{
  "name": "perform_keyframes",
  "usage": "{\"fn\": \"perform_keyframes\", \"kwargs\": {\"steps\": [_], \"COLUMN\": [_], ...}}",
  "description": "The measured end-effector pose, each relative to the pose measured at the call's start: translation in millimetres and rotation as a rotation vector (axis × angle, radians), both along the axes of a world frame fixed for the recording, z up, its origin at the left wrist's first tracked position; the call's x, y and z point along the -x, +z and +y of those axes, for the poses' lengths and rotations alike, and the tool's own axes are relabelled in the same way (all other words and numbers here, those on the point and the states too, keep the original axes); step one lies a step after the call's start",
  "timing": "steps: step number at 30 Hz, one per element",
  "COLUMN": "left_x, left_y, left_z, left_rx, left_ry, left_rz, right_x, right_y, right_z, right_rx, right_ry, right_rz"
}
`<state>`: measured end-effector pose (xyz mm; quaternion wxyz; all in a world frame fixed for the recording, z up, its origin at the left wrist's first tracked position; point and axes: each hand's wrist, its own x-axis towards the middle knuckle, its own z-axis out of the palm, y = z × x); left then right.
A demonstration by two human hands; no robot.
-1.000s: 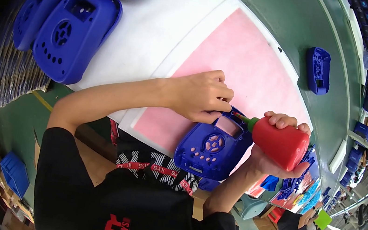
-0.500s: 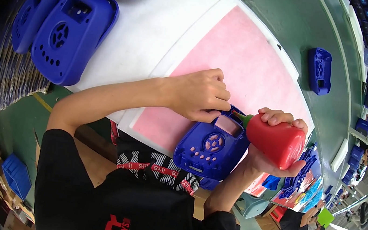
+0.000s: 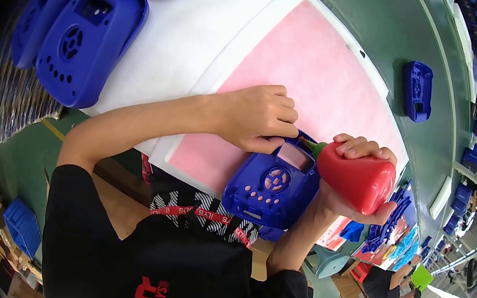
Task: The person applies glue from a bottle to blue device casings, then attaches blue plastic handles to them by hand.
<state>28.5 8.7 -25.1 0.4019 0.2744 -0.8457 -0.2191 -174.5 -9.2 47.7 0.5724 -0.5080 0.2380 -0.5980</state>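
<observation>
A blue plastic housing shell (image 3: 250, 194) lies with its hollow side up near the table's front edge, showing a rectangular window, a round vent and a row of small holes. My left hand (image 3: 258, 118) grips the shell's far left edge with curled fingers. In my right hand (image 3: 366, 150) is a red squeeze bottle (image 3: 359, 181), tilted so its green nozzle (image 3: 312, 148) meets the shell's far corner beside the window. The nozzle's very tip is hard to make out there.
Several finished-looking blue housings (image 3: 79, 44) stand at the far left. A pink sheet (image 3: 299, 66) covers part of the white table covering (image 3: 191, 26). Another blue shell (image 3: 417, 92) lies on the green surface at right. Blue strip parts (image 3: 390, 222) are nearby; a person (image 3: 384, 285) sits beyond.
Both hands, the bottle and the shell appear shifted very slightly left and up as the view moves. The nozzle stays at the same corner of the shell.
</observation>
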Motion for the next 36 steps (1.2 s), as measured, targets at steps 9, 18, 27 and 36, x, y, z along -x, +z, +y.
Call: {"fn": "perform_keyframes", "kwargs": {"steps": [9, 18, 27, 36], "left_x": [0.0, 0.1, 1.4, 2.4], "left_y": [0.2, -0.5, -1.1, -2.6], "left_z": [0.6, 0.0, 0.5, 0.4], "left_rx": [-0.021, -0.020, 0.076, 0.099], "left_ry": [0.000, 0.013, -0.003, 0.015], "left_rz": [-0.015, -0.006, -0.040, -0.030], "right_x": [0.5, 1.8, 3.0, 5.8], "right_y": [-0.4, -1.9, -1.5, 0.1], "right_z": [0.7, 0.1, 0.8, 0.7], "right_rx": [-0.014, -0.044, -0.028, -0.010], "right_ry": [-0.006, -0.004, 0.018, -0.037], "right_rz": [-0.005, -0.062, -0.064, -0.081]}}
